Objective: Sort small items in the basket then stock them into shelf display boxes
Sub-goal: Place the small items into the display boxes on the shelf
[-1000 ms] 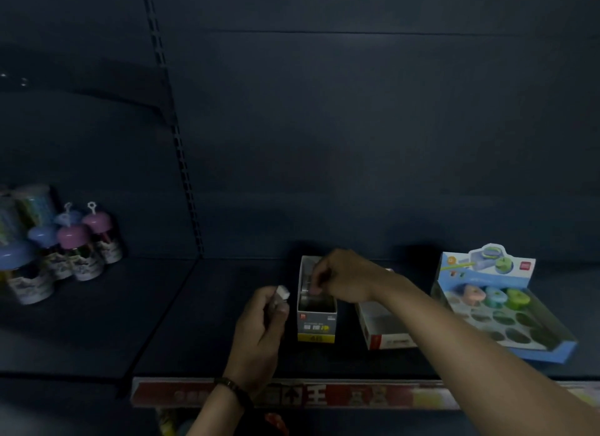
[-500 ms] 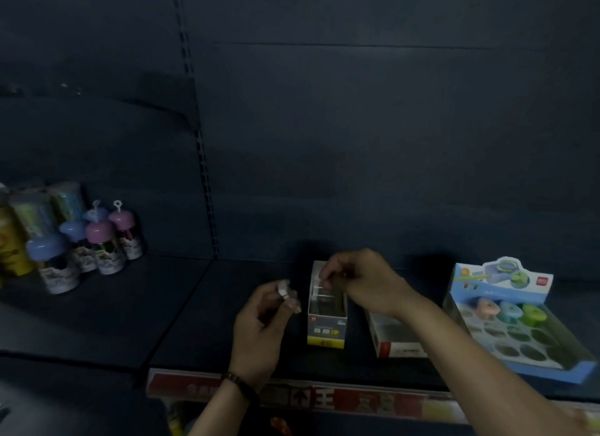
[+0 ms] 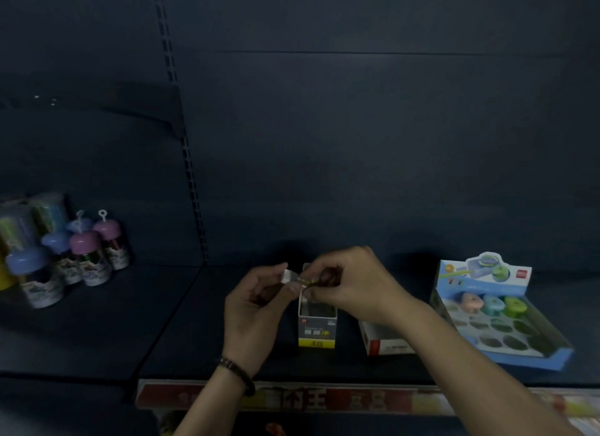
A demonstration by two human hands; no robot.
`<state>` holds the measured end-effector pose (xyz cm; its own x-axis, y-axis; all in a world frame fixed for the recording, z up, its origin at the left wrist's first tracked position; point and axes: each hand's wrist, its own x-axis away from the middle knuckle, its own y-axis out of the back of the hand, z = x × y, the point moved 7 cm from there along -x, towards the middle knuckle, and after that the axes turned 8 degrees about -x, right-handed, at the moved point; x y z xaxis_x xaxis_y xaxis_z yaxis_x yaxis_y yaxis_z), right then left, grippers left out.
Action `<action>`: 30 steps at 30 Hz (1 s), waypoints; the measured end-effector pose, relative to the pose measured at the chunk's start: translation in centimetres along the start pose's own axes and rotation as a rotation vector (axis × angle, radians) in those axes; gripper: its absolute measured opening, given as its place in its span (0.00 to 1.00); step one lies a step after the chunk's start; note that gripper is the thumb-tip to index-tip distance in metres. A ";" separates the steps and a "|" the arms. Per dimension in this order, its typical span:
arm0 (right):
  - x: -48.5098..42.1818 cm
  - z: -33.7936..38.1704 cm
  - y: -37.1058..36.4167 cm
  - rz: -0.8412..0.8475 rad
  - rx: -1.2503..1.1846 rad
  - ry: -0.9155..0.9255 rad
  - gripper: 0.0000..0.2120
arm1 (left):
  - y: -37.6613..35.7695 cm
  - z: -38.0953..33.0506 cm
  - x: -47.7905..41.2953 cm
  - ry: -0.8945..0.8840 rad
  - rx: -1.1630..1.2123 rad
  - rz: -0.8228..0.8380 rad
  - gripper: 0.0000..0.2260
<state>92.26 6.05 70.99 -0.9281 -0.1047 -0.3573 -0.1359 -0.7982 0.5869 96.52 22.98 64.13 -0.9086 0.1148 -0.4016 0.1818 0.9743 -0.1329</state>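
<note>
The right hand point(image 3: 350, 288) has lifted from the small box point(image 3: 316, 330) to meet the left hand point(image 3: 256, 309). Capped bottles point(image 3: 81, 257) stand far left. The left hand grips a small white item point(image 3: 291, 276) above the box; the right's fingertips pinch its other end. A blue tray point(image 3: 532, 361) sits right.

Both hands, left hand point(image 3: 251, 302) and right hand point(image 3: 349, 283), pinch a small item point(image 3: 297, 278) above a display box point(image 3: 316, 327).
</note>
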 end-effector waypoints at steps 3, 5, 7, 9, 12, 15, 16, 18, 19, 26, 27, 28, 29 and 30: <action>-0.5 -1.5 1.2 -0.025 0.049 -0.088 0.09 | -0.2 0.6 1.2 -0.083 -0.251 0.001 0.13; -1.0 -2.9 1.9 -0.008 0.097 -0.160 0.09 | -0.2 1.3 2.4 -0.231 -0.554 0.043 0.14; -1.6 -4.0 1.9 0.035 0.193 -0.204 0.08 | -0.7 2.2 3.5 -0.348 -0.717 0.101 0.11; -2.2 -4.7 1.1 0.100 0.276 -0.226 0.07 | -1.0 2.6 4.1 -0.382 -0.730 0.116 0.10; -3.0 -5.6 -0.4 0.189 0.407 -0.265 0.05 | -0.8 2.8 4.1 -0.372 -0.719 0.088 0.12; -3.4 -6.2 -1.6 0.249 0.507 -0.291 0.04 | -0.7 2.9 4.1 -0.395 -0.704 0.079 0.11; -3.5 -6.5 -1.9 0.258 0.523 -0.295 0.04 | -0.7 2.8 4.2 -0.421 -0.704 0.080 0.10; -3.5 -7.2 -2.4 0.270 0.512 -0.318 0.04 | -0.7 2.7 4.4 -0.466 -0.711 0.083 0.10; -3.5 -7.6 -2.6 0.281 0.490 -0.333 0.04 | -0.7 2.7 4.4 -0.477 -0.715 0.086 0.10; -2.6 -7.4 -1.7 0.392 0.294 -0.395 0.04 | -0.7 2.6 4.1 -0.503 -0.711 0.090 0.12; -2.4 -7.1 -1.3 0.362 0.270 -0.387 0.05 | -0.7 2.6 4.0 -0.497 -0.707 0.097 0.12; -2.2 -6.9 -0.8 0.301 0.243 -0.363 0.06 | -0.7 2.5 4.0 -0.494 -0.706 0.105 0.12; -2.0 -6.6 -0.1 0.212 0.225 -0.325 0.07 | -0.9 2.4 4.1 -0.495 -0.713 0.109 0.12; -1.5 -6.1 0.7 0.118 0.211 -0.282 0.08 | -1.1 2.3 4.1 -0.491 -0.724 0.106 0.13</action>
<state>95.63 2.04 67.54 -0.9967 0.0029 -0.0812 -0.0638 -0.6474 0.7595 93.48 21.98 60.55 -0.6059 0.2776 -0.7455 -0.1783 0.8659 0.4673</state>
